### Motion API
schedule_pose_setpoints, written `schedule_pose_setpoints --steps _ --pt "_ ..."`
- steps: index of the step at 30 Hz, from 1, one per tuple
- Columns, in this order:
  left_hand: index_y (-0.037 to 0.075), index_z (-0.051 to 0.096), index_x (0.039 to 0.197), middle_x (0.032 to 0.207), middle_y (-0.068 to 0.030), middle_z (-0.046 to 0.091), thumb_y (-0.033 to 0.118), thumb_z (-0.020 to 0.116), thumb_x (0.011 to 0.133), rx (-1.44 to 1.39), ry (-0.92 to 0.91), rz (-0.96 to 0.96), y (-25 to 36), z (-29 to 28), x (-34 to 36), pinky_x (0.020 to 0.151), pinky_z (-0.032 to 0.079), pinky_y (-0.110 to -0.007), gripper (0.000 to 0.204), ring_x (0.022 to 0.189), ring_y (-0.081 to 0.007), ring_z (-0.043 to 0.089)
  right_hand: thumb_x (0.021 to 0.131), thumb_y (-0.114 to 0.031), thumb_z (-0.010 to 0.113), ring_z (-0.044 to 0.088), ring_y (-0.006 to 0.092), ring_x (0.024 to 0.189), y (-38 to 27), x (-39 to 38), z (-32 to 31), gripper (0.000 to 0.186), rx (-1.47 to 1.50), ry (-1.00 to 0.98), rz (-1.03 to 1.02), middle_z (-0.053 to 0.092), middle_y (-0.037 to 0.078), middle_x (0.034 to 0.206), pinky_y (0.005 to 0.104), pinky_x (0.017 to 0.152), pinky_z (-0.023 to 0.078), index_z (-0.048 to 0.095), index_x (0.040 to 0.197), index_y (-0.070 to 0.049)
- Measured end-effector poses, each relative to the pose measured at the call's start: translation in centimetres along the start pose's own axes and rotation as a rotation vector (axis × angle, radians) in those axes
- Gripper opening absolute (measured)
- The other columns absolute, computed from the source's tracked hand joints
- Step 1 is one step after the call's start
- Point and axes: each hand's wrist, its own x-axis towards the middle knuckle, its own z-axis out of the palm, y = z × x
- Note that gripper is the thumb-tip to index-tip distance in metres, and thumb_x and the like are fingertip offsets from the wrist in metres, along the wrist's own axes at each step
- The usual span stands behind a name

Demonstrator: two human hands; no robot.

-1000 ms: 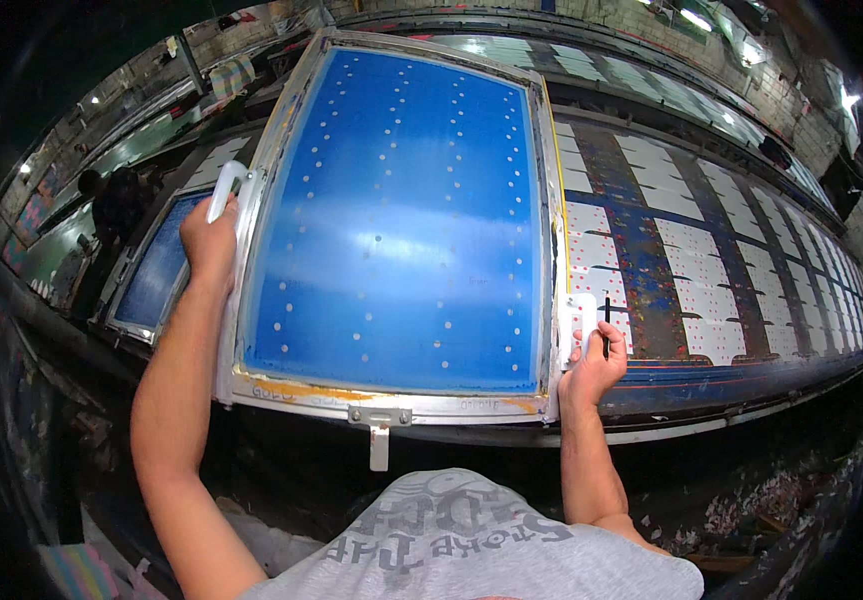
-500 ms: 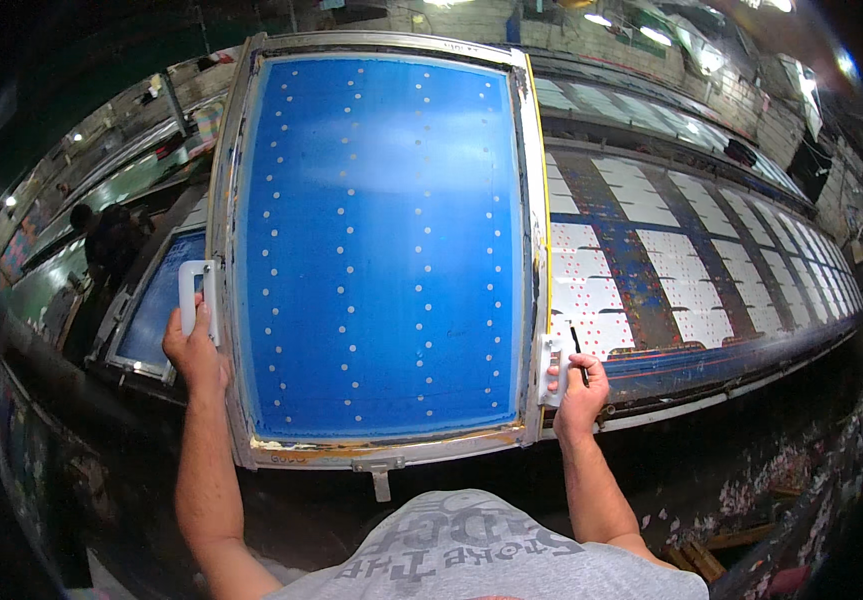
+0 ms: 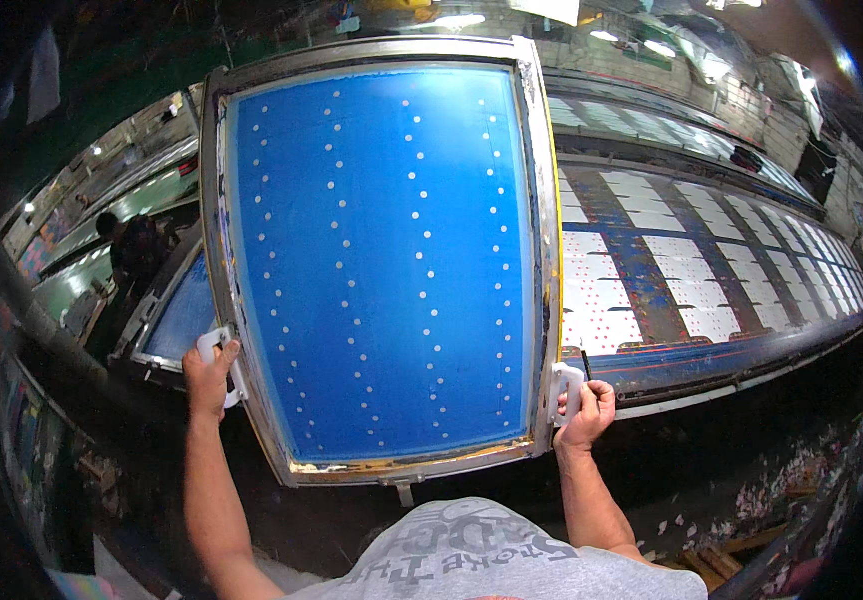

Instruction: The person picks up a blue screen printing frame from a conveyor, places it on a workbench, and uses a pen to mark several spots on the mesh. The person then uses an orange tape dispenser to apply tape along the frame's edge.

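**Blue screen (image 3: pixel 381 270) held up beside partly dotted sheets (image 3: pixel 587 275)**

The screen was held tilted up at the near left part of the long table (image 3: pixel 641 290), well apart from the dotted sheets to its right. Whether its frame (image 3: pixel 543 200) was supported anywhere by the table could not be told. The left handle (image 3: pixel 213 343) was gripped by the left hand (image 3: pixel 209 378), with the fingers curled round it. The right handle (image 3: pixel 574 388) was held by the right hand (image 3: pixel 585 412), from which a slim dark stick (image 3: pixel 583 364) was seen to stand up.

Red dots (image 3: pixel 599 318) had been laid on the sheets in the near row. In the row behind, none could be made out, so the work was judged only partly done. How much was left could not be settled: part of the table was hidden by the screen, and the far sheets were shown too small. With the screen held upright, no sheet was judged to be under it in position.

The screen was formed of smooth, taut blue mesh, crossed lengthwise by four lines of small round pale dots. It was bounded by a straight-railed frame of dull metal, stained yellow-brown along the lower rail. The handles were white and loop-shaped. The sheets were flat, matt white and set out in rows, and the table was mottled with dark stains between them.
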Motion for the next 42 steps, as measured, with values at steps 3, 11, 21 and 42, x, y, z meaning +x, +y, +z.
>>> schedule_pose_setpoints --steps 3,11,21,42 --pt "0.006 0.071 0.098 0.084 0.0057 0.062 0.034 0.083 0.102 0.014 0.033 0.092 -1.0 0.1 1.0 0.074 0.047 -0.032 0.031 0.08 -0.0093 0.056 0.101 -0.003 0.061 0.067 0.0167 0.058 0.3 -1.3 -0.1 0.009 -0.032 0.065 -0.058 0.066 0.007 0.086 0.0278 0.047 0.053 0.057 0.108 -0.007" --pt "0.001 0.07 0.108 0.086 0.0006 0.066 0.037 0.071 0.11 -0.109 -0.073 0.146 -0.8 -1.2 4.4 0.075 0.048 -0.034 0.036 0.081 -0.0112 0.058 0.103 -0.007 0.056 0.066 0.0171 0.061 -0.3 -6.2 -0.5 0.008 -0.003 0.209 -0.191 0.067 0.009 0.089 0.0301 0.052 0.054 0.059 0.11 -0.007" --pt "0.008 0.068 0.102 0.087 0.0029 0.066 0.025 0.074 0.107 -0.317 -0.254 0.371 1.4 5.0 8.7 0.07 0.047 -0.027 0.018 0.08 -0.0073 0.06 0.108 -0.018 0.056 0.059 0.0147 0.057 -3.9 -10.7 -3.6 0.02 0.041 0.423 -0.306 0.064 0.007 0.086 0.0295 0.053 0.049 0.062 0.124 -0.008" --pt "0.009 0.054 0.085 0.077 0.0054 0.043 0.029 0.072 0.109 -0.495 -0.352 0.602 3.8 9.0 11.6 0.06 0.037 -0.031 0.036 0.071 -0.0066 0.044 0.108 -0.017 0.061 0.063 0.0151 0.08 -7.5 -15.5 -3.0 0.015 0.077 0.659 -0.516 0.068 0.005 0.102 0.0305 0.059 0.052 0.068 0.119 -0.012"
